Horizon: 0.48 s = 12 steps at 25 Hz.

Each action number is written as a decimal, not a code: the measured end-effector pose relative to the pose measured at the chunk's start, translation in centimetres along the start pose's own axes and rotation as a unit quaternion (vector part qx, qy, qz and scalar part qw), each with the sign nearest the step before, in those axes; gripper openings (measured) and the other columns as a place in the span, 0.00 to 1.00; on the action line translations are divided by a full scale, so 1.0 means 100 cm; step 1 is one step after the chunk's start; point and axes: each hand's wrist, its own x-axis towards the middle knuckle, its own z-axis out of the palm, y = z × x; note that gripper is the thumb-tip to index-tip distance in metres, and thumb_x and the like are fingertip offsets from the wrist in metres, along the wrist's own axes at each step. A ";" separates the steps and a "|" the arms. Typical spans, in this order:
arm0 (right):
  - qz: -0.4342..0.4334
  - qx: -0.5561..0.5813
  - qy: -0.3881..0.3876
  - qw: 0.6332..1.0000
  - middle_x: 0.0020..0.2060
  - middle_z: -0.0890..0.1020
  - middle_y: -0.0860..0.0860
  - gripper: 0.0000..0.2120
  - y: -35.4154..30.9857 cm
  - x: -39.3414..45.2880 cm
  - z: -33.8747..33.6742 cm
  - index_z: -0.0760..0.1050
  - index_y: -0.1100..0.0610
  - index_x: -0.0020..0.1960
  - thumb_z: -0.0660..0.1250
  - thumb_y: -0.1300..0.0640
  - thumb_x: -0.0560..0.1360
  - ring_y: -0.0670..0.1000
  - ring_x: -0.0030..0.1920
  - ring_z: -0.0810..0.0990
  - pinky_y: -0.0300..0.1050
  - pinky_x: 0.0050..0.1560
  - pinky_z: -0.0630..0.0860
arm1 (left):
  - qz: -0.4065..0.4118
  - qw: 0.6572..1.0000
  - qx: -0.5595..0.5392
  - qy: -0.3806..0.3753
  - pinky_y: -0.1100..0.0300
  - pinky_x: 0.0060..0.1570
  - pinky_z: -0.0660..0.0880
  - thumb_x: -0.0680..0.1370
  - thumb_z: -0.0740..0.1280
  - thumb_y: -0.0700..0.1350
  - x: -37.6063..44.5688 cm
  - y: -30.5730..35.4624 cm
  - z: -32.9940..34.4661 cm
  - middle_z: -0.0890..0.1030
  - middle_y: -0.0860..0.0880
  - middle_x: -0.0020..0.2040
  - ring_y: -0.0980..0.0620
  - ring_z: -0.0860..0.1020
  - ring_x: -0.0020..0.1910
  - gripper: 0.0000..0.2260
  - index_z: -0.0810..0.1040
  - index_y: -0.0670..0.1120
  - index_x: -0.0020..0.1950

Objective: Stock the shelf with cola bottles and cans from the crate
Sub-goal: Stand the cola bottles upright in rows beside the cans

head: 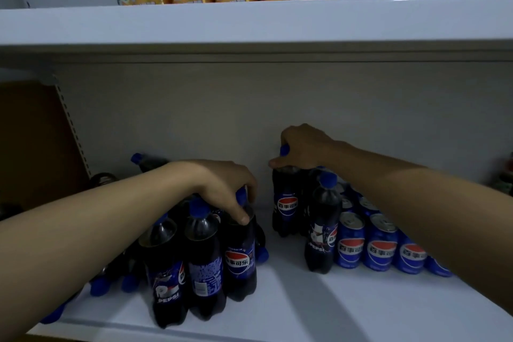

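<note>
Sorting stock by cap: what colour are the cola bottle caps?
Blue, clearest in the head view on the bottle beside the cans.

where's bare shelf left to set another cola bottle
Bare white shelf board shows in the lane between the left cluster of dark blue-capped cola bottles and the right bottles, and along the front edge before the blue cola cans. Crowded: the left cluster under the left hand, and the can rows behind the right hand.
</note>
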 end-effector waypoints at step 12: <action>0.055 -0.058 0.010 0.997 0.49 0.78 0.51 0.35 0.018 0.019 0.041 0.72 0.55 0.58 0.66 0.26 0.69 0.53 0.45 0.74 0.49 0.49 0.66 | 0.051 0.996 -0.058 0.056 0.52 0.53 0.79 0.69 0.80 0.53 0.008 -0.014 0.008 0.81 0.55 0.52 0.54 0.80 0.50 0.16 0.79 0.54 0.51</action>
